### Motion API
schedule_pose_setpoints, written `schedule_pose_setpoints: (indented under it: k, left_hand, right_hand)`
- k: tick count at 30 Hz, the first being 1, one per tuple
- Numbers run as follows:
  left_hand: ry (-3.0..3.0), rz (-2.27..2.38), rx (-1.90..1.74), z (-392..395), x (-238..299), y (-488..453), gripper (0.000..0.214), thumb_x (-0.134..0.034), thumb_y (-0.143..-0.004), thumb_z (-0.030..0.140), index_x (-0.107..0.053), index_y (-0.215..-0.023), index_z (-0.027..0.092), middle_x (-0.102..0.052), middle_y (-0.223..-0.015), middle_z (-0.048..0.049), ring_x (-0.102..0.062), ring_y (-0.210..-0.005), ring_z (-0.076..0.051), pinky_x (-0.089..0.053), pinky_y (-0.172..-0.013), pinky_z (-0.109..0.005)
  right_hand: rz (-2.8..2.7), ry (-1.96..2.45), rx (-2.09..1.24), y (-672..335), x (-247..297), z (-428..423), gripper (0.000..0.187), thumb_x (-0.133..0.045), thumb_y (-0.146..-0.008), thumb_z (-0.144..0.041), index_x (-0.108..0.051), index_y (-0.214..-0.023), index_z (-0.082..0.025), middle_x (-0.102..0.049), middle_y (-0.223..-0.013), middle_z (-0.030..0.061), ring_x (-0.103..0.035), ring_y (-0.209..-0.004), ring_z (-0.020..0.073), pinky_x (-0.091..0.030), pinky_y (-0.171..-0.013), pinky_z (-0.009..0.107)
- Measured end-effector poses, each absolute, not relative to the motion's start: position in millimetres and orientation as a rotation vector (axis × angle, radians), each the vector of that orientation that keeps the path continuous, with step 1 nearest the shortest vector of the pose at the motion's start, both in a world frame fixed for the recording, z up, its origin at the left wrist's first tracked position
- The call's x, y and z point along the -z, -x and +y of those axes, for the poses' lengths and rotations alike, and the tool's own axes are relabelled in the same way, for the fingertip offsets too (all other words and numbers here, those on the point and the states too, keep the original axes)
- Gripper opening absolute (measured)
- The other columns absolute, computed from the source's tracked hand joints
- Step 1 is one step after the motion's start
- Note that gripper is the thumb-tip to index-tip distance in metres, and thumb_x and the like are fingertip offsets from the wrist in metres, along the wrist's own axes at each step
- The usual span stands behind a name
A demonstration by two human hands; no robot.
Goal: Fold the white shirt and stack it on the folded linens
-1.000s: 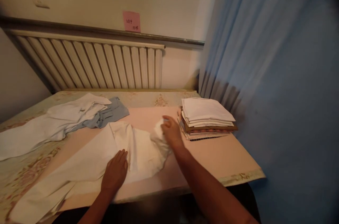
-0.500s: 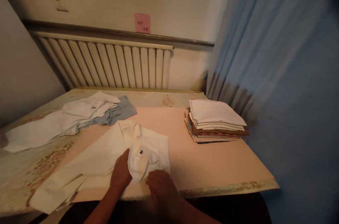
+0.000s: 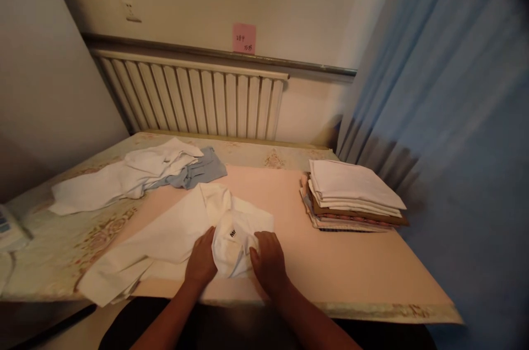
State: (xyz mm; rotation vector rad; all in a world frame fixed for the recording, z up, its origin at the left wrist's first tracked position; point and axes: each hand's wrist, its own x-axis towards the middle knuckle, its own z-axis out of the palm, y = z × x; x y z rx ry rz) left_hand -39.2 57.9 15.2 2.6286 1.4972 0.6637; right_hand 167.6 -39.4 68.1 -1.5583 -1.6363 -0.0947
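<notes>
A white shirt (image 3: pixel 165 231) lies on the peach-coloured cloth, its sleeve stretched to the lower left and over the table's front edge. Its rounded collar (image 3: pixel 224 255) faces me, with a dark label (image 3: pixel 232 233) inside. My left hand (image 3: pixel 201 259) grips the left side of the collar, its fingertips partly hidden behind the fabric. On the opposite side, my right hand (image 3: pixel 268 263) has its fingers curled over the shirt, the thumb toward the collar opening.
Folded clothes (image 3: pixel 355 190) are stacked on the right. A loose white garment (image 3: pixel 124 173) and a blue-grey one (image 3: pixel 206 169) lie at the back left. A white object (image 3: pixel 12 231) sits at the left edge. A radiator (image 3: pixel 198 96) lines the wall; a blue curtain (image 3: pixel 446 173) hangs right.
My right hand has moved up from the shirt's front edge to the right side of the collar. My left hand stays at the collar's left. The camera view has turned slightly left.
</notes>
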Motion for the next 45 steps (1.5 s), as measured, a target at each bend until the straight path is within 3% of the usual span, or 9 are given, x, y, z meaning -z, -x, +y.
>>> schedule_pose_setpoints:
  k: [6,12,14,17,19,22,27,37,45]
  left_hand:
    - [-2.593,1.493,-0.683,55,-21,38,0.058,-0.049,-0.080,0.022,-0.041,-0.137,0.015,-0.050,-0.139,-0.0152,-0.042,-0.132,-0.027,-0.031,-0.109,-0.042]
    - [-2.592,1.481,-0.696,57,-16,38,0.057,-0.051,-0.081,0.020,-0.042,-0.137,0.015,-0.050,-0.138,-0.0152,-0.042,-0.132,-0.026,-0.031,-0.108,-0.042]
    - [-2.594,1.483,-0.694,57,-14,39,0.056,-0.050,-0.081,0.020,-0.042,-0.137,0.015,-0.050,-0.138,-0.0153,-0.041,-0.132,-0.026,-0.030,-0.108,-0.042]
    - [-2.598,1.485,-0.683,58,-14,40,0.056,-0.049,-0.082,0.021,-0.042,-0.137,0.015,-0.049,-0.140,-0.0146,-0.041,-0.133,-0.026,-0.030,-0.109,-0.041]
    - [-2.604,1.493,-0.674,57,-15,40,0.057,-0.048,-0.082,0.022,-0.041,-0.137,0.014,-0.049,-0.140,-0.0150,-0.041,-0.132,-0.026,-0.030,-0.109,-0.041]
    - [-2.611,1.498,-0.664,57,-17,39,0.056,-0.048,-0.081,0.023,-0.042,-0.136,0.012,-0.050,-0.138,-0.0162,-0.042,-0.131,-0.026,-0.031,-0.108,-0.041]
    - [-2.612,1.488,-0.697,56,-18,39,0.056,-0.049,-0.081,0.022,-0.041,-0.137,0.014,-0.050,-0.138,-0.0148,-0.043,-0.131,-0.026,-0.031,-0.107,-0.041]
    - [-2.637,1.491,-0.728,55,-16,39,0.056,-0.050,-0.080,0.020,-0.043,-0.135,0.011,-0.051,-0.137,-0.0167,-0.044,-0.129,-0.027,-0.033,-0.106,-0.042]
    - [-2.635,1.477,-0.732,56,-15,39,0.056,-0.050,-0.082,0.021,-0.043,-0.136,0.011,-0.051,-0.137,-0.0164,-0.043,-0.130,-0.026,-0.033,-0.106,-0.041]
  right_hand:
    - [-1.397,1.712,-0.265,-171,-60,-13,0.035,-0.044,-0.071,-0.010,-0.062,-0.101,-0.013,-0.065,-0.088,0.0090,-0.061,-0.081,0.0217,-0.052,-0.076,0.037]
    - [-1.776,1.426,-0.178,-171,-65,-45,0.073,-0.049,-0.058,-0.008,-0.048,-0.131,-0.018,-0.055,-0.126,0.0105,-0.049,-0.116,0.0263,-0.040,-0.101,0.044]
    - [-1.771,1.429,-0.148,-167,-69,-48,0.065,-0.049,-0.062,-0.010,-0.052,-0.126,-0.018,-0.058,-0.119,0.0104,-0.050,-0.111,0.0260,-0.042,-0.097,0.044]
    - [-1.499,1.600,-0.171,-164,-70,-37,0.028,-0.046,-0.073,-0.016,-0.063,-0.095,-0.018,-0.064,-0.089,0.0074,-0.057,-0.086,0.0222,-0.047,-0.079,0.035]
    - [-1.295,1.714,-0.294,-166,-71,-26,0.016,-0.045,-0.078,-0.023,-0.061,-0.078,-0.019,-0.061,-0.069,0.0027,-0.055,-0.066,0.0181,-0.043,-0.063,0.028]
    - [-1.191,1.753,-0.440,-172,-72,-17,0.019,-0.047,-0.079,-0.030,-0.059,-0.071,-0.019,-0.057,-0.059,-0.0015,-0.051,-0.055,0.0145,-0.037,-0.054,0.024]
    - [-1.204,1.743,-0.474,-182,-72,-27,0.015,-0.049,-0.074,-0.029,-0.060,-0.074,-0.019,-0.053,-0.055,-0.0049,-0.048,-0.052,0.0128,-0.034,-0.053,0.022]
    - [-1.154,1.773,-0.430,-180,-72,-39,0.014,-0.053,-0.070,-0.028,-0.043,-0.062,-0.023,-0.045,-0.054,-0.0076,-0.043,-0.052,0.0121,-0.031,-0.053,0.022]
    - [-1.224,1.756,-0.403,-169,-65,-59,0.025,-0.055,-0.081,-0.032,-0.046,-0.060,-0.021,-0.046,-0.054,-0.0054,-0.046,-0.052,0.0123,-0.035,-0.050,0.023]
